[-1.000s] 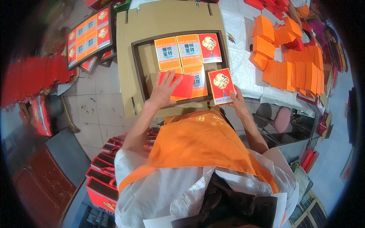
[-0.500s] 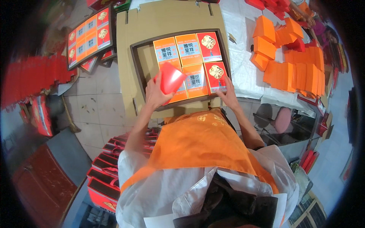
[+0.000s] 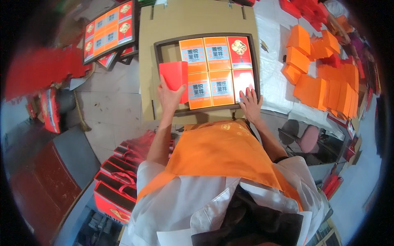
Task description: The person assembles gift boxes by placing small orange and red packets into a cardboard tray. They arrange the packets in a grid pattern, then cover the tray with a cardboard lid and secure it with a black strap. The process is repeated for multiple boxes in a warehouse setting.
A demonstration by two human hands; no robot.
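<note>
A dark-rimmed tray (image 3: 256,61) lies in front of me, with orange-and-silver boxes (image 3: 206,55) in its middle columns and red boxes printed with a gold emblem (image 3: 239,52) down its right column. My left hand (image 3: 170,96) grips a plain red box (image 3: 172,76) between thumb and fingers, at the tray's left side, where the tray's tan bottom shows above it. The fingers of my right hand (image 3: 251,102) are spread and rest on the lower right red box (image 3: 243,82), beside the tray's right wall.
A tan cardboard sheet (image 3: 193,18) lies under the tray. Another filled tray (image 3: 110,30) sits at the upper left. Orange boxes (image 3: 312,88) are piled on a white cover (image 3: 273,78) at right. Red bags (image 3: 119,180) stand at lower left, near a pink stool (image 3: 308,138) at right.
My left hand has straightened the red box and brought it over the tray's left column. My right fingers have moved onto the lower right box. The whole view has shifted slightly.
</note>
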